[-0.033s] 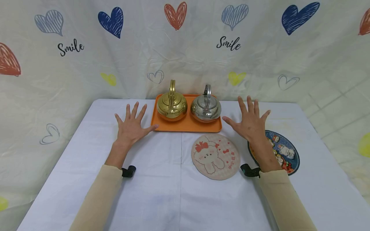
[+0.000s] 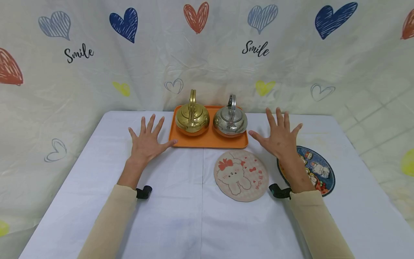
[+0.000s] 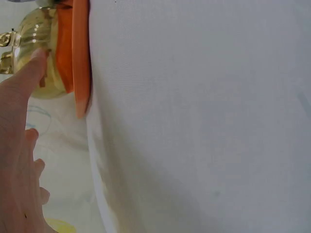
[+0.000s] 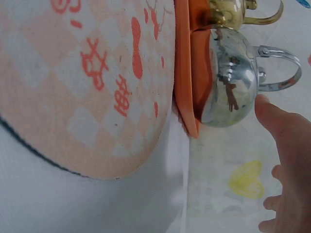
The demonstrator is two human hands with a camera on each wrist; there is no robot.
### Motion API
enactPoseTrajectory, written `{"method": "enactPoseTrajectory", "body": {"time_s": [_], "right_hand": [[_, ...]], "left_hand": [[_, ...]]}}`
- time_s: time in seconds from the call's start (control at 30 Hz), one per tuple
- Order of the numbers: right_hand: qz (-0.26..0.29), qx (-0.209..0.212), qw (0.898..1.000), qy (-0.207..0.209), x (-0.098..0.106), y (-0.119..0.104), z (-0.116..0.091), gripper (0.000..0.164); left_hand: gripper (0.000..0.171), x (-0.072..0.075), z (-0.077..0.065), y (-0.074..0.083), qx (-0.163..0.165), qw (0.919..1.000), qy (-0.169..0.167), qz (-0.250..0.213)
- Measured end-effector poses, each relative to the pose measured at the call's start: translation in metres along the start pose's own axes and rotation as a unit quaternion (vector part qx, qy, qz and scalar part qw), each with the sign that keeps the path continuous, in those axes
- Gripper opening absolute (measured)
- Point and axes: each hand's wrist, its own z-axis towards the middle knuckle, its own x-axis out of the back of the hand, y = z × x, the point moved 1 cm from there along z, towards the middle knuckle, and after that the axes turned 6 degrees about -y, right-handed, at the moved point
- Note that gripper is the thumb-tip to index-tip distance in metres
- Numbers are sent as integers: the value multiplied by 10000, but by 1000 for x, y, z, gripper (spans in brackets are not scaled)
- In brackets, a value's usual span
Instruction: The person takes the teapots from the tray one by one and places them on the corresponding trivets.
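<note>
Two small kettles stand side by side on an orange tray [image 2: 207, 143] at the back of the table: a gold kettle [image 2: 192, 118] on the left and a silver kettle [image 2: 230, 121] on the right, both with handles upright. My left hand [image 2: 147, 144] is spread wide over the table, its thumb near the tray's left front corner. My right hand [image 2: 280, 140] is likewise spread, its thumb just right of the tray and the silver kettle. Neither hand holds anything. In the wrist views, the gold kettle [image 3: 39, 53] and the silver kettle [image 4: 233, 77] appear beyond the thumbs.
A round pink mat [image 2: 241, 176] with a bunny drawing lies in front of the tray. Farther right is a blue patterned round mat [image 2: 323, 172], partly covered by the right forearm. White cloth [image 2: 174, 223] covers the table, and a heart-printed curtain [image 2: 220, 61] hangs behind.
</note>
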Motion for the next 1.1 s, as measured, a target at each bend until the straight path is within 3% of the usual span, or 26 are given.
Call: {"method": "enactPoseTrajectory", "body": {"time_s": [0.33,0.57,0.9,1.1], "right_hand": [[2,-12,10000,21,1,-2,0,105],[178,100,9993,316,2,-4,1,98],[1185,505,9870,959,3,-13,0,66],[1801,619,9766,1003,5,-20,-1,53]], "left_hand": [[106,-1,-1,1,-23,10000,7,-79],[104,-3,0,1,-12,9993,-125,-343],[90,-10,4,4,-117,9946,-325,-978],[80,-11,5,7,-124,9916,-452,-1207]]}}
